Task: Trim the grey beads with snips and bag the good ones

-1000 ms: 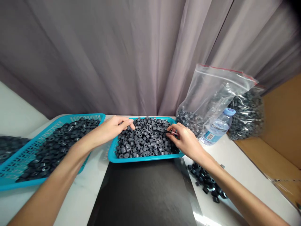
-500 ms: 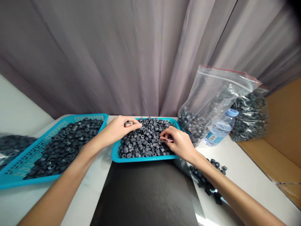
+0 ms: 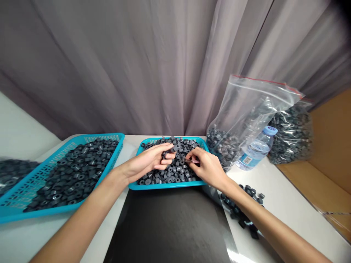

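Note:
Over the middle blue basket [image 3: 170, 186], heaped with small dark-grey ring-shaped pieces [image 3: 175, 179], both hands are at work. My left hand [image 3: 150, 160] is turned partly palm-up, its fingers curled around a few of the ring pieces [image 3: 165, 155]. One more piece seems to be at its thumb and fingertips, though it blends with the heap behind. My right hand [image 3: 208, 166] pinches a thin, narrow tool [image 3: 191, 161] with a pinkish part, its tip pointing left toward the left hand. The tool's exact kind is too small to make out.
At left stands a larger blue basket [image 3: 61, 207] of similar pieces, with a bag [image 3: 16, 175] beyond it. Right are an open zip bag [image 3: 225, 146], a water bottle [image 3: 253, 151], a full bag [image 3: 292, 138], and loose pieces [image 3: 238, 210]. A dark mat [image 3: 170, 226] lies in front.
My left hand has moved right, closer to the right hand, and rolled palm-up, showing ring pieces in its fingers. My right hand has shifted only slightly, still pinching the thin tool.

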Available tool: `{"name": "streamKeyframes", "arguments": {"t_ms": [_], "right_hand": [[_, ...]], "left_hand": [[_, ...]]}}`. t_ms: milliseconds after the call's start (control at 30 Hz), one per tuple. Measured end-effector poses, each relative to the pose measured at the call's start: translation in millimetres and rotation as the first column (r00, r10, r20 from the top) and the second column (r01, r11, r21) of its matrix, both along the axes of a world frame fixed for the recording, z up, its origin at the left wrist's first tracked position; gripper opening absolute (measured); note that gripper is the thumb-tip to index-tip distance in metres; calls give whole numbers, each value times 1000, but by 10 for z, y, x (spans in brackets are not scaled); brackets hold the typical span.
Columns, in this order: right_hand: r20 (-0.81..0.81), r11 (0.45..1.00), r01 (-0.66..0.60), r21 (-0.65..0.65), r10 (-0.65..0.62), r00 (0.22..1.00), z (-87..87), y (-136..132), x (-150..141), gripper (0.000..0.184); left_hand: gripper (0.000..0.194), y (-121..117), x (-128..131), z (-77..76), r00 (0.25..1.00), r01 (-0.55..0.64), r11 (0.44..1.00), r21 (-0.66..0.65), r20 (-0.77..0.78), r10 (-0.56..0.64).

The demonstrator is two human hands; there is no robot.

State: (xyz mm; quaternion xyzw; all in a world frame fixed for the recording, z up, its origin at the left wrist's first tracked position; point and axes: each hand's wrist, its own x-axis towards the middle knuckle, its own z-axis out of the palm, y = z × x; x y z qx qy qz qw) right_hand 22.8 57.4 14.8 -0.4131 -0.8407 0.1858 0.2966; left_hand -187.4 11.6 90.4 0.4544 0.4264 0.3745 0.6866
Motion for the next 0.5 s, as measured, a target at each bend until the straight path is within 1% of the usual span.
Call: {"name": "streamKeyframes", "arguments": {"t_ms": [100, 233, 400, 500], "right_hand": [[-43, 1000, 6, -20, -7, 999, 27, 0, 32, 7], [-110, 997, -30, -73, 22, 994, 104, 7, 105, 10], [-200, 974, -157, -162, 123, 972, 252, 24, 185, 26], [-290, 943, -255, -215, 187, 939, 343, -12, 198, 27]], "left_hand": [[23, -6, 61, -1, 1000, -12, 1000, -28, 17, 13], [24, -3, 96, -27, 998, -48, 998, -32, 37, 50], [21, 19, 115, -75, 989, -90, 995, -52, 109, 95], [21, 17, 205, -127, 973, -156, 986, -60, 164, 164]]}}
